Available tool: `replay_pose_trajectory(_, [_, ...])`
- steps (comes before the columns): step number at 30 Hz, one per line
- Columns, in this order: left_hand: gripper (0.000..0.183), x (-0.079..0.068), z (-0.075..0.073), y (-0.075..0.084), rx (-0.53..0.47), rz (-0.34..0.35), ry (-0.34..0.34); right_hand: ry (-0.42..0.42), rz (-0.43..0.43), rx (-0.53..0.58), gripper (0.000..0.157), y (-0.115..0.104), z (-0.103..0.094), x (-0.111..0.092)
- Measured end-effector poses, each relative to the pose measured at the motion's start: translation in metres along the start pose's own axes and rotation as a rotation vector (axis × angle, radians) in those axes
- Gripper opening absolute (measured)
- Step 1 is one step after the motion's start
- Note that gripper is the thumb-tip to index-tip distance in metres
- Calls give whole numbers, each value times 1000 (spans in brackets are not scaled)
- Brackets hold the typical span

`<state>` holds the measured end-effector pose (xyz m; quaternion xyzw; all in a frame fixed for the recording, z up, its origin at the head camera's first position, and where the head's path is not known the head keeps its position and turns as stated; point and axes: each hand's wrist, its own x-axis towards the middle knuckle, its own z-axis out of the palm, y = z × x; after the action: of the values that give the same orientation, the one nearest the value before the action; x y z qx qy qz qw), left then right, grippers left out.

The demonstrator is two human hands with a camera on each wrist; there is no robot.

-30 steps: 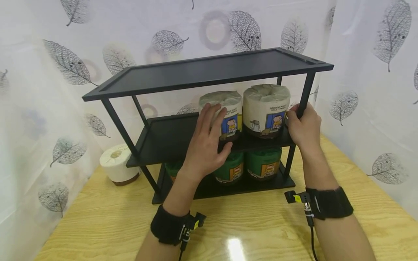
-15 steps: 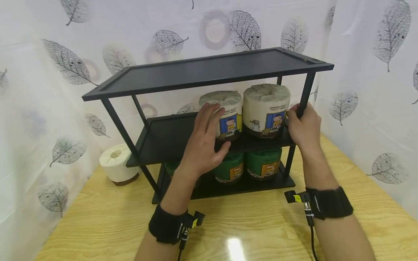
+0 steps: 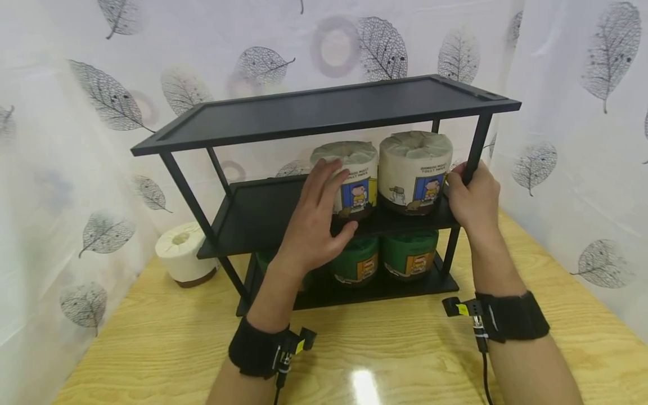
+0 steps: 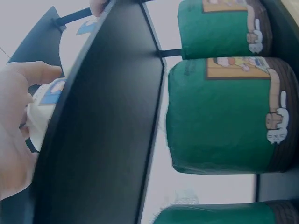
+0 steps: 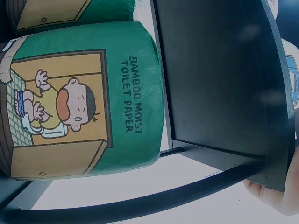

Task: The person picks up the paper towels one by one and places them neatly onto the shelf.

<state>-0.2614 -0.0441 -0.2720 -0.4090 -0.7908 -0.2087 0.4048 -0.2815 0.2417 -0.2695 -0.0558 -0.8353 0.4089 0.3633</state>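
A white-wrapped toilet paper roll (image 3: 361,185) stands on the middle shelf of a black rack (image 3: 324,109). My left hand (image 3: 316,216) lies against that roll's left front, fingers extended and thumb apart; the left wrist view also shows the left hand (image 4: 16,126) beside it. To its right stands a second white toilet paper roll (image 3: 415,174). My right hand (image 3: 474,197) grips the rack's right front post, its thumb close to the second roll. Part of its fingers is hidden; in the right wrist view, curled fingers (image 5: 271,196) show beyond the shelf end.
Several green toilet paper rolls (image 3: 410,256) stand on the bottom shelf. Another white roll (image 3: 187,253) sits on the wooden table (image 3: 395,337) left of the rack. Leaf-patterned curtains (image 3: 283,34) hang behind and at both sides.
My left hand has shifted slightly left along the first white roll, uncovering more of its printed picture. My right hand and the rolls have stayed in place.
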Motion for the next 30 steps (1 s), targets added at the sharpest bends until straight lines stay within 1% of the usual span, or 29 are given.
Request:
replay_pose_trajectory(2, [75,1,-4,3,16,0,18,3,-1,-1,23,0,0,0])
replay_pose_trajectory(4, [71,3,-10,8,33,0,51,8,-7,-1,23,-1,0,0])
replay_pose_trajectory(9, [57,7,-31,21,47,8,170,15,-24,4,21,-4,0,1])
replay_pose_trajectory(12, [47,9,-43,31,35,21,251,15,-23,2,22,-3,1,1])
replay_pose_trajectory(15, [38,11,-56,42,21,49,347,16,-23,1,22,-2,1,1])
replay_pose_trajectory(18, [33,13,-68,54,19,76,448,12,-18,0,23,-1,0,0])
replay_pose_trajectory(22, [28,16,-85,70,27,93,555,1,-10,-1,24,0,-1,-1])
replay_pose_trajectory(27, [27,20,-97,83,31,98,639,-1,0,-4,25,0,-2,-1])
replay_pose_trajectory(30, [28,20,-100,86,28,98,641,-1,-1,-4,25,0,-2,-1])
